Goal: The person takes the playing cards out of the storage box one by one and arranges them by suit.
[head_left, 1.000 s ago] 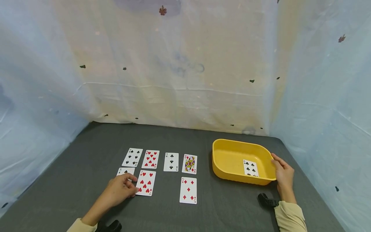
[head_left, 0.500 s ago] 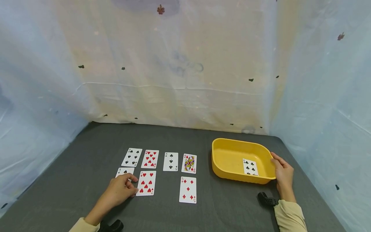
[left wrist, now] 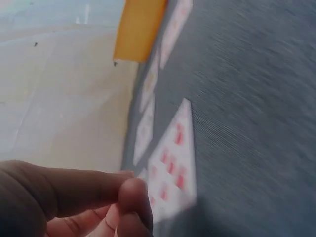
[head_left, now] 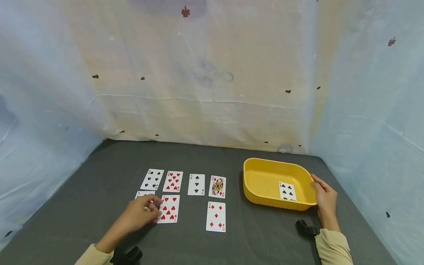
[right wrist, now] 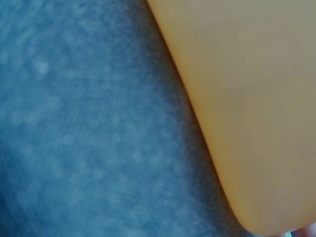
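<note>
A seven of hearts [head_left: 169,209] lies face up on the dark cloth. My left hand [head_left: 139,215] is at its left edge, fingers loosely bent. In the left wrist view, the thumb and index fingertips [left wrist: 134,195] are close together with no card visible between them, and the blurred heart card lies beyond. A spade card [head_left: 142,193] is partly hidden behind this hand. My right hand [head_left: 326,200] grips the right rim of a yellow plastic tray [head_left: 261,175], thumb at the rim. A club card [head_left: 287,191] lies inside the tray. The right wrist view shows mainly the tray's wall [right wrist: 261,123].
Behind the seven lie a spade card [head_left: 152,179], another heart card [head_left: 173,181], a three of clubs [head_left: 196,184] and a queen of diamonds [head_left: 217,186]. Nearer is a five of diamonds [head_left: 216,216]. Pale patterned sheeting [head_left: 212,73] hangs at the back and sides of the table.
The left hand's fingers have shifted slightly right and spread a little at the seven of hearts, which sits slightly straighter than a second ago. The right hand and tray have stayed put.
</note>
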